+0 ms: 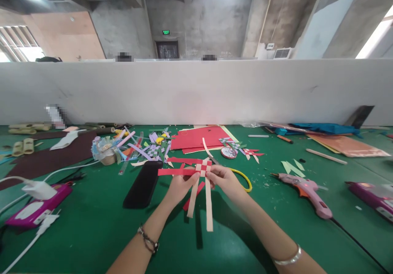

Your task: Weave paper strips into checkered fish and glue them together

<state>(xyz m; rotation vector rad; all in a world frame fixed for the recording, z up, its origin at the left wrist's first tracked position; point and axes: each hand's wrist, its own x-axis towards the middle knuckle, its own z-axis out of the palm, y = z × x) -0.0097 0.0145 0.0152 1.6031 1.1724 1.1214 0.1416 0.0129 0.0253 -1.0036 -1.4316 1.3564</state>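
where the two hands come close together, a small checkered square woven from red and cream paper strips [203, 167] sits between them, lifted above the green tabletop [245, 241]. the left hand [183, 186] has its thumb pressed on the lower left corner, and the right hand [225, 180] pinches the right side between thumb and fingers, so both are closed on the paper with the square bridging the gap. flat red tails [175, 171] stick out leftward past the left hand, while two long cream tails [209, 208] hang toward the person, between the forearms. from where i stand, a flat black phone [143, 186] lies just left of the left hand, and scissors with a yellow handle [248, 180] rest partly hidden behind the right. beyond the square are red sheets of card [199, 138], with a round patterned disc [229, 152] by their near right corner and a second red-and-cream woven piece [252, 153] further right. well to the right, a pink glue gun with an orange trigger [310, 192] trails its black cable [357, 241]. at far left lies a magenta power strip [39, 208], and a pale grey partition [196, 90] stands behind everything.
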